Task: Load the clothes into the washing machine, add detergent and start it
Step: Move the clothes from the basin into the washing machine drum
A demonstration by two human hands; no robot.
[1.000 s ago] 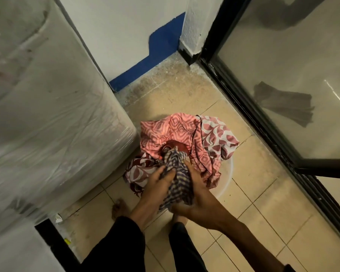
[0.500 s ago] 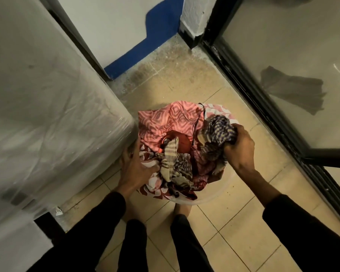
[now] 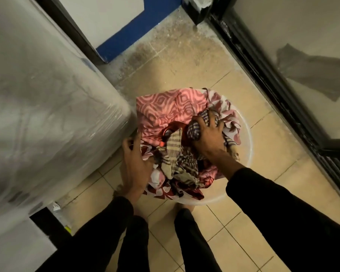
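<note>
Right hand (image 3: 209, 137) is pressed palm-down into the pile, fingers (image 3: 212, 117) spread and curled over a blue-and-white checked cloth (image 3: 193, 130), bunching it under the palm, so that's a grasp on the checked cloth. Left hand (image 3: 134, 163) is flat against the near-left side of the clothes pile (image 3: 177, 146), fingers curled round the edge of the red-and-white patterned fabric (image 3: 159, 191) where it spills over the rim; can't tell if it's gripping cloth or the tub wall underneath. Clothes sit heaped in a translucent plastic tub (image 3: 243, 138) on the tiled floor (image 3: 263, 173), between both hands and directly under the right one. Pink geometric-print fabric (image 3: 169, 108) is on top at the far side, a beige striped piece (image 3: 174, 146) in the middle between the hands, dark red satin-looking cloth (image 3: 192, 193) at the near rim. Tub's right rim is bare and visible, left rim is buried under fabric. Washing machine (image 3: 47, 114), wrapped in clear plastic film, stands just left of the tub, its corner nearly touching the pile beside the left hand. Black-framed glass door (image 3: 273, 85) runs along the right, well apart from the tub. Both black sleeves (image 3: 283, 213) and dark trouser legs (image 3: 192, 242) fill the bottom of the view, feet just behind the tub
</note>
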